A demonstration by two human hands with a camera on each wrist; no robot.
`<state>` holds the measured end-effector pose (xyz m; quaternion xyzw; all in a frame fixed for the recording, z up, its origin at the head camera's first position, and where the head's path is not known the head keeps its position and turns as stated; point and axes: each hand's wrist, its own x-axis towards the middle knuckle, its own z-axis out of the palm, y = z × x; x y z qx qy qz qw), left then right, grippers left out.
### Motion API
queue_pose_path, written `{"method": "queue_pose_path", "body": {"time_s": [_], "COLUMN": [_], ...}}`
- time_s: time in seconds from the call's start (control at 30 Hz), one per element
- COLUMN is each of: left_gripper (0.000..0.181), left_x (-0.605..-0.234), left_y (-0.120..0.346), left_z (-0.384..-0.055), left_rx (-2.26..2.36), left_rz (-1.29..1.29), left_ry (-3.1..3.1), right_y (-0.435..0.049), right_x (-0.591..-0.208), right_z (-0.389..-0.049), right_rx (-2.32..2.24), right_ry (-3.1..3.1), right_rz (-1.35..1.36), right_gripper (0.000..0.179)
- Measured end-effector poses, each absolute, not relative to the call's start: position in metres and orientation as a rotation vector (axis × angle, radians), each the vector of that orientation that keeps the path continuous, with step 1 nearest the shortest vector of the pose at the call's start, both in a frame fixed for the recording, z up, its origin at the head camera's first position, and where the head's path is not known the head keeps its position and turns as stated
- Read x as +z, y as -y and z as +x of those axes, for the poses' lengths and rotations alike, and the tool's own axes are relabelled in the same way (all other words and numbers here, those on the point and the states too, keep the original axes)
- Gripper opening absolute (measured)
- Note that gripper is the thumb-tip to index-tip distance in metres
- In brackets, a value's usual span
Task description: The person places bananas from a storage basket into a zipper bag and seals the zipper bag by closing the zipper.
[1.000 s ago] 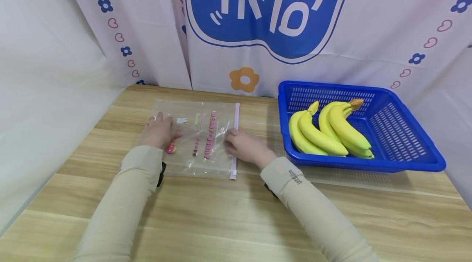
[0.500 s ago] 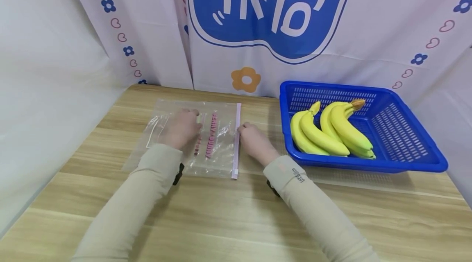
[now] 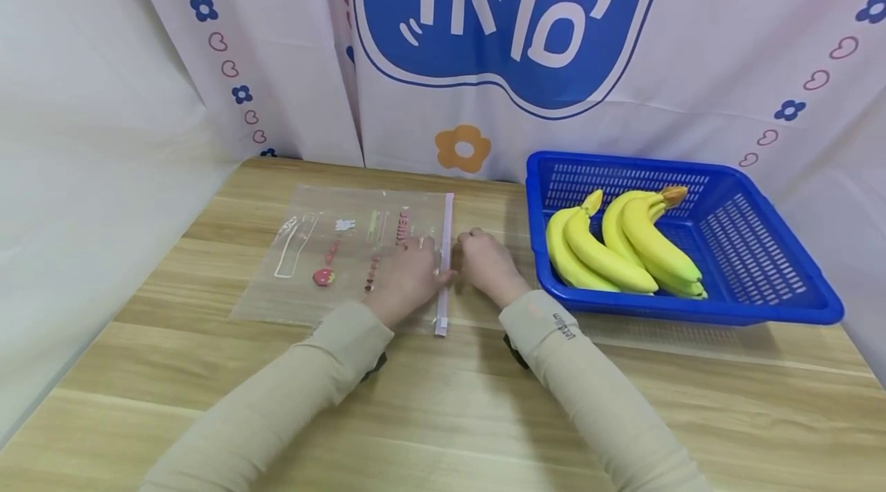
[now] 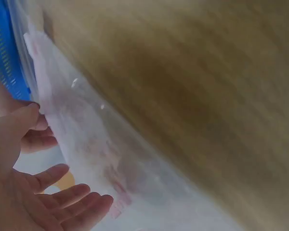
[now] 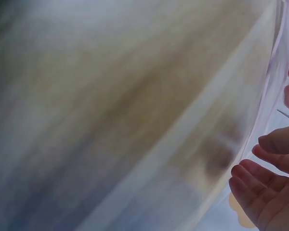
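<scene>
A clear plastic zipper bag (image 3: 353, 300) with pink lettering and a strawberry print lies flat on the table. Along its right side runs a pale pink zipper strip (image 3: 443, 307), its slider at the near end. My left hand (image 3: 408, 277) is over the bag's right part, thumb reaching the strip. In the left wrist view its fingers (image 4: 72, 195) are spread and loosely bent. Just right of the strip is my right hand (image 3: 487, 265), close to the left thumb. The right wrist view shows its fingers (image 5: 255, 185) loosely bent, thumb apart from them.
A blue plastic basket (image 3: 768, 307) stands at the right, holding yellow bananas (image 3: 609, 254). The wooden table (image 3: 429, 415) meets a printed white cloth (image 3: 298, 69) at the back and left.
My left hand has moved right across the bag to the zipper strip. My right hand has drawn back from the bag to just right of the strip. The bag's left part has spread out flatter.
</scene>
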<state>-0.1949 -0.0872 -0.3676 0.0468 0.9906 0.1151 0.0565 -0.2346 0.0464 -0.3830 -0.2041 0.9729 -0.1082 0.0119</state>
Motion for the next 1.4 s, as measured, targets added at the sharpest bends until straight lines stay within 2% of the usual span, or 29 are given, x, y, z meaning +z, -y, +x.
{"method": "queue_pose_path", "body": {"time_s": [0.1,0.23,0.5,0.87,1.03,1.2,1.4], "left_gripper": [0.062,0.050,0.024,0.029,0.028,0.025,0.018], "left_x": [-0.370,-0.374,-0.377,-0.376,-0.374,-0.374,-0.373], "left_y": [0.083,0.084,0.091,0.094,0.095,0.094,0.092], "left_z": [-0.193,-0.192,-0.192,-0.190,-0.189,-0.188,-0.187], "left_rx": [0.339,0.329,0.351,0.415,0.440,0.470,0.509], "left_rz": [0.140,0.144,0.149,0.153,0.160,0.230,0.371], "left_ry": [-2.982,-2.970,-2.998,-3.120,-3.153,-3.240,-3.383], "right_y": [-0.046,-0.045,-0.043,-0.037,-0.035,-0.032,-0.031], "right_x": [-0.383,-0.384,-0.385,-0.382,-0.382,-0.382,-0.378], "right_z": [-0.234,-0.233,-0.233,-0.233,-0.234,-0.237,-0.240], "right_rx": [-0.350,-0.370,-0.453,-0.549,-0.625,-0.909,-1.288], "right_ry": [-3.049,-3.079,-3.050,-2.960,-2.927,-2.815,-2.663], "right_rz": [-0.641,-0.652,-0.637,-0.529,-0.537,-0.437,-0.228], "right_gripper": [0.029,0.020,0.021,0.034,0.033,0.032,0.042]}}
